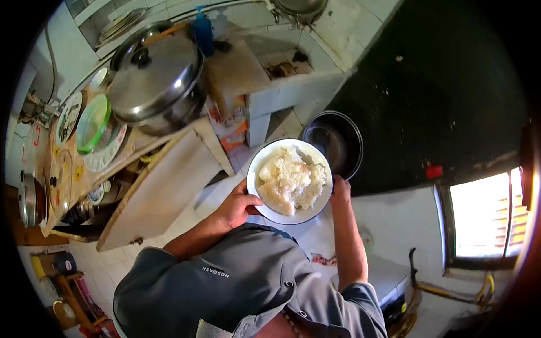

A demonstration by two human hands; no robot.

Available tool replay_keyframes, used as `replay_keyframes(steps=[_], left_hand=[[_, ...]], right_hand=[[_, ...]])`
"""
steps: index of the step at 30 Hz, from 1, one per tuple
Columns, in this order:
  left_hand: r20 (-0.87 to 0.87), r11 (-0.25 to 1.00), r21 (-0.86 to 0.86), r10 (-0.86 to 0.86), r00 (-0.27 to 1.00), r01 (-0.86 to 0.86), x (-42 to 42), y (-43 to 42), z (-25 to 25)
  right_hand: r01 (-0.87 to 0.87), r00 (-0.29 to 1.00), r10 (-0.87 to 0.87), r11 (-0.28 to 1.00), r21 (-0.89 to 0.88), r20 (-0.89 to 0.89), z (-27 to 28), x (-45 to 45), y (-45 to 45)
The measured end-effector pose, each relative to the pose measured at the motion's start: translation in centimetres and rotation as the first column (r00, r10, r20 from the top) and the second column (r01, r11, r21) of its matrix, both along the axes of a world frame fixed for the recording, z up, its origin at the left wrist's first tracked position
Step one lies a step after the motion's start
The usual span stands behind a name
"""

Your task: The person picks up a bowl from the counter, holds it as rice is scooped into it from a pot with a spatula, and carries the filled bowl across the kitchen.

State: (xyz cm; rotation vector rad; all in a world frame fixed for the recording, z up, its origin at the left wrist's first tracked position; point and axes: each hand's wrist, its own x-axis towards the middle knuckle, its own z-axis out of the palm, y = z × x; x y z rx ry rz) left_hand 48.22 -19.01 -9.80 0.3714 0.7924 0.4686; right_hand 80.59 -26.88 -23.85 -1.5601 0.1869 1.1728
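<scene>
A white plate with a dark rim [258, 212] is held up in front of my chest, heaped with white rice [288, 179]. My left hand [240, 207] grips the plate's left edge, thumb over the rim. On the other side, my right hand [340, 187] is closed at the lower rim of a dark round pot [350, 147], beside the plate's right edge. The pot is partly hidden behind the plate, and most of the right hand's fingers are hidden.
A large lidded steel pot [152, 81] stands on the counter at the left, near a green-rimmed bowl [93, 124]. An open cabinet door [163, 191] juts out below. A blue bottle [203, 34] and a tiled basin [282, 59] are at the back.
</scene>
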Motion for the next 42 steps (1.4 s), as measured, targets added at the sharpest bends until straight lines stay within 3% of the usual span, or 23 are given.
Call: replay_keyframes(steps=[3,4,5,7,9,11,17,20,21,23,25,27,28,30,33,36,38,42], left_hand=[[-0.003,1.0,0.018,0.003,1.0,-0.003,1.4,6.0,0.5],[-0.017,1.0,0.018,0.007,1.0,-0.007,1.7,7.6,0.5],[-0.029,1.0,0.019,0.013,1.0,-0.012,2.1,8.9,0.5],[-0.036,0.998,0.017,0.054,0.998,-0.054,2.4,10.4,0.9],[-0.023,0.987,0.019,0.159,0.987,-0.159,3.6,12.6,0.6],[-0.051,0.977,0.027,0.214,0.976,-0.213,4.6,14.4,-0.5],[-0.158,0.896,0.076,0.443,0.882,-0.436,11.0,19.8,1.0],[-0.223,0.825,0.087,0.563,0.796,-0.559,16.6,22.0,0.6],[-0.228,0.811,0.028,0.574,0.786,-0.584,16.1,20.9,3.0],[-0.264,0.762,0.041,0.633,0.728,-0.647,19.2,22.7,3.8],[-0.258,0.726,0.079,0.676,0.69,-0.683,20.8,23.7,4.2],[-0.277,0.694,0.122,0.711,0.647,-0.71,21.6,24.2,3.5],[-0.228,0.684,0.084,0.721,0.654,-0.725,21.9,22.2,4.9],[-0.241,0.648,0.114,0.754,0.611,-0.753,22.2,23.8,4.8],[-0.26,0.638,0.145,0.762,0.593,-0.757,22.4,25.1,4.5],[-0.274,0.617,0.122,0.774,0.571,-0.778,23.8,25.1,4.2],[-0.301,0.607,0.116,0.776,0.555,-0.786,23.6,25.9,4.4],[-0.336,0.571,0.106,0.791,0.511,-0.814,25.6,25.7,4.5]], right_hand=[[0.088,0.994,-0.083,0.994,0.063,-0.072,0.4,2.3,8.7],[-0.036,0.999,0.035,0.996,0.08,0.01,0.7,3.2,11.1],[-0.048,0.999,0.047,0.996,0.074,0.012,0.7,4.0,13.7],[0.09,0.986,-0.09,0.996,-0.002,-0.141,0.3,5.3,17.8],[-0.035,0.987,0.048,0.995,0.088,-0.153,-0.3,8.0,23.2],[-0.094,0.958,0.101,0.995,0.038,-0.268,-1.6,10.4,29.3],[-0.277,0.93,0.23,0.951,-0.137,-0.287,-7.6,15.7,43.2],[-0.374,0.905,0.334,0.92,-0.116,-0.262,-9.0,18.2,48.9],[-0.376,0.917,0.341,0.911,-0.166,-0.205,-5.7,18.8,47.0],[-0.418,0.884,0.381,0.903,-0.095,-0.27,-8.8,20.1,49.6],[-0.399,0.886,0.327,0.899,-0.181,-0.33,-11.7,20.2,51.1],[-0.439,0.867,0.373,0.885,-0.153,-0.33,-14.4,20.3,51.4],[-0.355,0.915,0.298,0.915,-0.189,-0.273,-12.3,22.2,48.6],[-0.288,0.932,0.229,0.94,-0.185,-0.282,-15.4,21.0,49.2],[-0.362,0.916,0.271,0.876,-0.319,-0.297,-18.3,20.5,49.4],[-0.276,0.939,0.157,0.873,-0.401,-0.305,-19.1,23.4,48.7],[-0.363,0.878,0.209,0.877,-0.314,-0.431,-21.2,23.5,48.2],[-0.437,0.874,0.316,0.844,-0.311,-0.37,-18.5,24.8,47.2]])
